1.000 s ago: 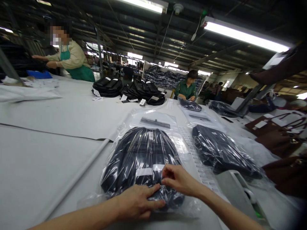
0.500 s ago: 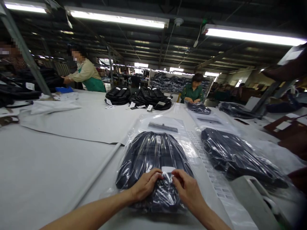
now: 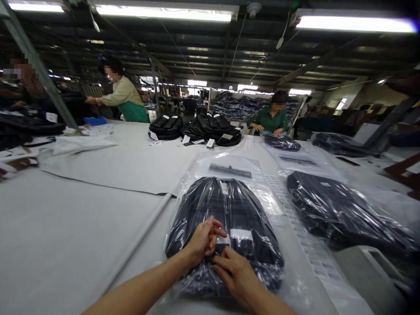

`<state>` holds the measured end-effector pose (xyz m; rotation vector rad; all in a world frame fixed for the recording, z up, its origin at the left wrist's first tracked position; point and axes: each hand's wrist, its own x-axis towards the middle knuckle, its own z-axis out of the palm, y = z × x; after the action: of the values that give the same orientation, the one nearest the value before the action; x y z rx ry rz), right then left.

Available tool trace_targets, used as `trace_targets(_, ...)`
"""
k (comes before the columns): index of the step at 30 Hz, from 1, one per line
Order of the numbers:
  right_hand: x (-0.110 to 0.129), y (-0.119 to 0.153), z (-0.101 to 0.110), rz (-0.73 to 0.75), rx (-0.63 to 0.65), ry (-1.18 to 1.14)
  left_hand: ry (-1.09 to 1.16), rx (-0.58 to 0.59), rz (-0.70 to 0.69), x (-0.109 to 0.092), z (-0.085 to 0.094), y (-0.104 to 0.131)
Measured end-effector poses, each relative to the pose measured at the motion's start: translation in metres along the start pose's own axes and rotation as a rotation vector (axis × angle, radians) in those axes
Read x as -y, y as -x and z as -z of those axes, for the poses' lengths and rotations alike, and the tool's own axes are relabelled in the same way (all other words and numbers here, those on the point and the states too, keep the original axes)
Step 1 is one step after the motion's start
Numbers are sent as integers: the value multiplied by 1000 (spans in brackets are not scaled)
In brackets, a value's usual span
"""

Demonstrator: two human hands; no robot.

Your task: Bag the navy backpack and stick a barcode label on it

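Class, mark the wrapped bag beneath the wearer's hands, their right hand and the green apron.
Wrapped bag (image 3: 236,214): head view, its front.
Right hand (image 3: 235,268): head view, its back.
Green apron (image 3: 134,111): head view, its skirt.

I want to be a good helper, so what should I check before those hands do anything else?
1. Dark backpack inside the clear plastic bag: ok.
2. Plastic lying smooth at the near end: not ok, it's wrinkled.
3. White label visible through the plastic: ok.
4. Left hand over the backpack: ok.
5. Right hand gripping plastic: cannot tell.
6. Wrapped bag on the right apart from both hands: ok.
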<state>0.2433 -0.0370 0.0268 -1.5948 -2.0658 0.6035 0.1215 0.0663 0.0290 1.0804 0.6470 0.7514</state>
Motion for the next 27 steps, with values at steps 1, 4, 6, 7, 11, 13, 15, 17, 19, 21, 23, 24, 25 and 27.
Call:
trace_targets(1, 1, 0, 1, -8, 2, -2, -38, -36, -29, -9, -1, 6)
trace_targets(4, 2, -1, 1, -16, -10, -28, -417, -93, -261, -30, -9, 43)
trace_targets(6, 1, -1, 1, -5, -17, -45, -847, -34, -558, -26, -12, 75)
trace_targets(7, 1, 0, 1, -1, -19, -51, -1062, 15, -738, -17, -12, 89)
trace_targets(11, 2, 1, 2, -4, -38, -75, -1702, -153, -1057, 42, -1, 111)
trace_targets(13, 2, 0, 3, -10, -66, -100, -1841, -219, -1015, 65, 5, 107)
trace_targets(15, 1, -1, 3, -24, -105, -144, -1884, -234, -968, 76, 8, 101)
trace_targets(17, -1, -3, 3, -66, -139, -192, -1869, -274, -962, 79, 9, 97)
trace_targets(19, -4, -5, 3, -123, -152, -251, -1850, -304, -960, 79, 8, 96)
trace_targets(21, -6, -6, 3, -159, -143, -339, -1847, -315, -898, 80, 6, 97)
trace_targets(23, -8, -6, 4, -174, -140, -446, -1841, -317, -816, 80, 5, 98)
trace_targets(24, -9, -6, 4, -184, -146, -495, -1827, -326, -796, 80, 4, 98)
trace_targets(25, -10, -6, 4, -200, -153, -533, -1815, -332, -787, 79, 4, 98)
trace_targets(27, -11, -6, 3, -234, -179, -569, -1808, -328, -818, 79, 5, 97)
